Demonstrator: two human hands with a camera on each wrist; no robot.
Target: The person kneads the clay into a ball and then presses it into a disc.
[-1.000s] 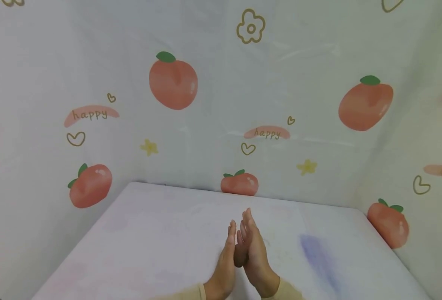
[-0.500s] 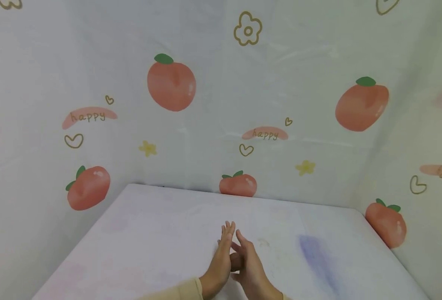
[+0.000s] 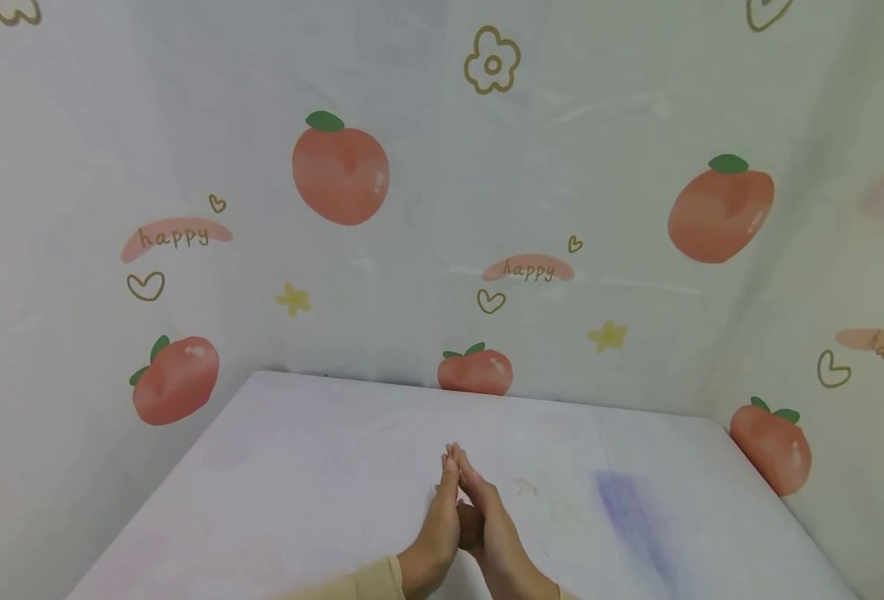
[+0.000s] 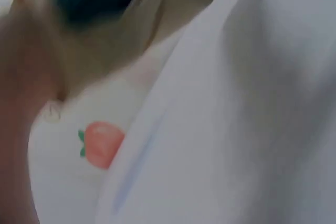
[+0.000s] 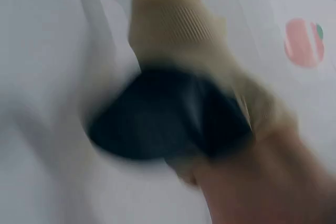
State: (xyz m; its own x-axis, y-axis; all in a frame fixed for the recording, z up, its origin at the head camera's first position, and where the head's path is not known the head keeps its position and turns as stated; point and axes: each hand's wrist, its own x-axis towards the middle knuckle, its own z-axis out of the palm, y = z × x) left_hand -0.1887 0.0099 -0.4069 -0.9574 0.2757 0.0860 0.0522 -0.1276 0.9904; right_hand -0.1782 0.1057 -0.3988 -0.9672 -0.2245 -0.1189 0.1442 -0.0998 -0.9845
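Note:
A small brown lump (image 3: 470,527), its material unclear but rather like clay, sits between the two palms in the head view. My left hand (image 3: 432,533) presses against it from the left, fingers straight and pointing away. From the other side my right hand (image 3: 505,537) presses it, its fingers also straight. The fingertips of both hands meet above the lump, which is partly hidden by the palms. Blurred wrist views show beige sleeves (image 4: 100,56) with a dark band (image 5: 163,114) and some skin; the lump is not seen there.
The hands are over a white table (image 3: 299,467) with a purple smear (image 3: 636,521) on its right side. Faint brownish marks (image 3: 524,485) lie right of the hands. A white curtain-like sheet (image 3: 412,275) printed with peaches encloses the table at the back and sides.
The hands slid against each other with the lump between them: the right drew back from further forward, then both fingertips came level. The lump stayed between the palms. The head view shifted slightly.

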